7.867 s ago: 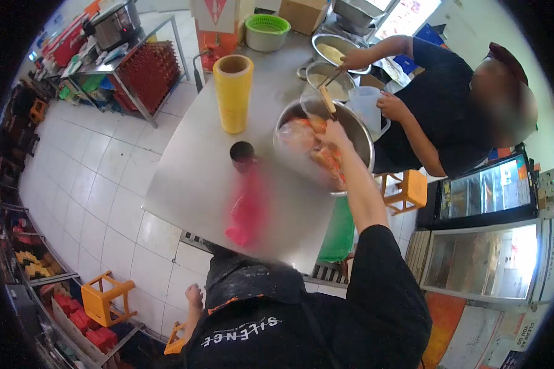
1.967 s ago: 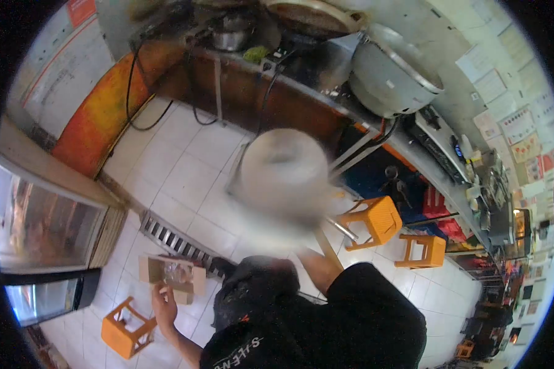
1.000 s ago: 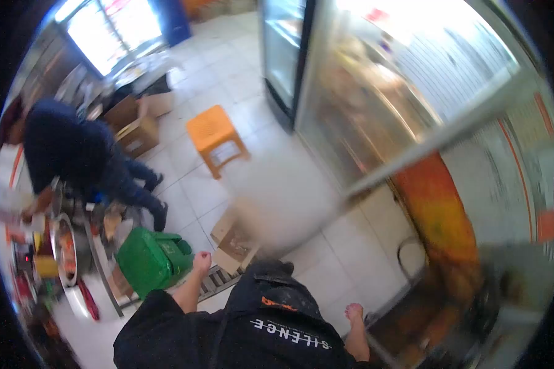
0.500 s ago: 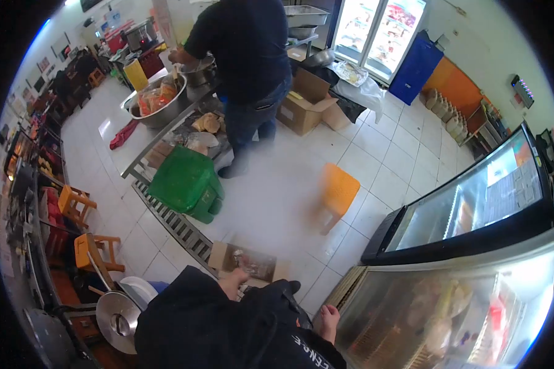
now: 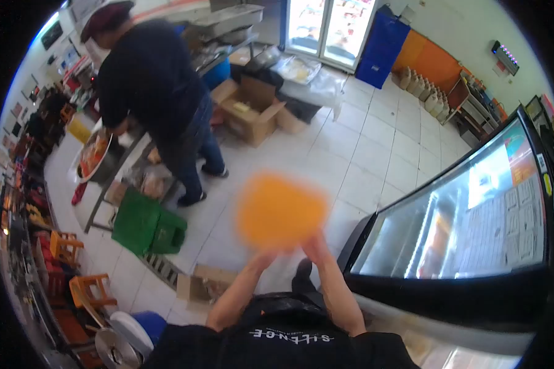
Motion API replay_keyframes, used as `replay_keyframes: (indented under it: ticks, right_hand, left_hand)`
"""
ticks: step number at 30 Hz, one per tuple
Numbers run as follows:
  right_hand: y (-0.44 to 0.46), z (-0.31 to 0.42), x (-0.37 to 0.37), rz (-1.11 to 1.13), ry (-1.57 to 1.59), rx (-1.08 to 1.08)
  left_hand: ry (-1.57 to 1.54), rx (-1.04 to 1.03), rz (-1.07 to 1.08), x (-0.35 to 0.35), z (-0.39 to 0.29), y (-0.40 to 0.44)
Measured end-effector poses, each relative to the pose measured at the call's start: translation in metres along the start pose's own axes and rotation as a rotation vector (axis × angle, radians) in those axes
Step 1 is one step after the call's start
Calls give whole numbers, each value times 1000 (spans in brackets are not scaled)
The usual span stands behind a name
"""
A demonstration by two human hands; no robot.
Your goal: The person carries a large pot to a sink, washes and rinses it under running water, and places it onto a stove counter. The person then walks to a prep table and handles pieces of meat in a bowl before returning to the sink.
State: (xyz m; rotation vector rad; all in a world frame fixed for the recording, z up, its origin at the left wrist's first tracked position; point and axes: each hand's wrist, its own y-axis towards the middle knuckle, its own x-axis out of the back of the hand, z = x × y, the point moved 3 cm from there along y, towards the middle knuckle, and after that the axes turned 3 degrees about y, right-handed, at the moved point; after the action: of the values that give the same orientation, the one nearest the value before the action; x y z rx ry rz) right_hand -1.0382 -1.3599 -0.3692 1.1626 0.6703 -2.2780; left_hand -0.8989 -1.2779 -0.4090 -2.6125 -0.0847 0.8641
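Observation:
An orange stool (image 5: 283, 209), badly smeared by motion, is raised in front of me with its seat toward the camera. My left hand (image 5: 266, 256) grips its lower left edge and my right hand (image 5: 314, 245) its lower right edge. The stool partly hides the fingers of both hands, and its legs cannot be made out. Below and left of my left hand, an open cardboard box (image 5: 194, 288) with contents that I cannot make out stands on the floor.
A co-worker (image 5: 160, 86) stands at a metal table with a large bowl (image 5: 98, 157). A green bin (image 5: 144, 224) is at the table's near end. A glass-door fridge (image 5: 455, 221) is close on my right. Farther back is another open cardboard box (image 5: 252, 126).
The orange stool has left the floor and is now in both my hands. My hands have come forward and together. The co-worker appears farther left and leans over the table.

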Motion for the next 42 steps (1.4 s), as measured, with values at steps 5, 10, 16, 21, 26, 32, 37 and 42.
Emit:
replay_keyframes:
  ticks: [5, 10, 16, 21, 26, 32, 37, 42]
  right_hand:
    - [101, 115, -31, 121, 184, -237]
    - [194, 193, 12, 43, -49, -99]
    - [285, 374, 191, -481, -844, 233]
    - [252, 486, 500, -1259, -350, -3]
    - [192, 610, 618, -1718, 111, 220]
    - [214, 642, 720, -1851, -113, 193]
    - [264, 729, 718, -1308, -429, -175]
    - [337, 870, 844, -1570, -536, -472]
  left_hand:
    - [-603, -81, 34, -76, -56, 94]
    - [-618, -104, -164, -133, -113, 170]
    - [48, 195, -296, -121, -68, 375]
    - [1772, 197, 517, -228, -139, 594]
    - [1287, -275, 403, -400, -227, 856]
    - [1318, -28, 379, -465, -177, 1147]
    - [1365, 367, -114, -355, -94, 1242]
    - [1823, 638, 253, -377, -95, 1327]
